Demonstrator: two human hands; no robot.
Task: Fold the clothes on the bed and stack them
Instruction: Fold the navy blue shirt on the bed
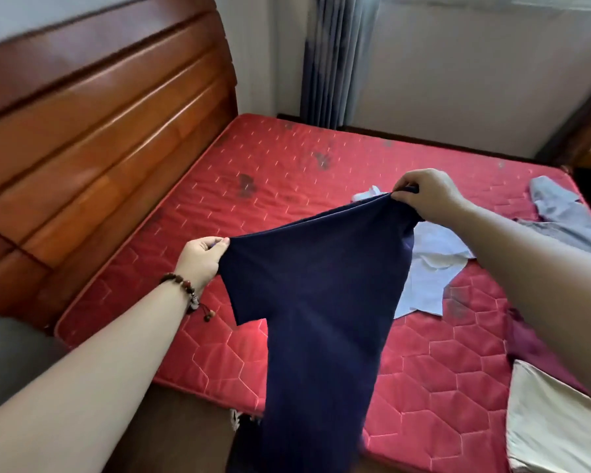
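- A navy T-shirt (318, 302) is held up above the red mattress (270, 172), its body hanging down past the mattress's near edge.
- One sleeve end is pinched by the left hand (202, 259); the other end is gripped by the right hand (423, 194).
- A pale blue garment (430, 268) lies on the mattress behind the T-shirt.
- A grey garment (553, 206) lies near the mattress's far right corner, and a beige one (553, 421) at its near right.
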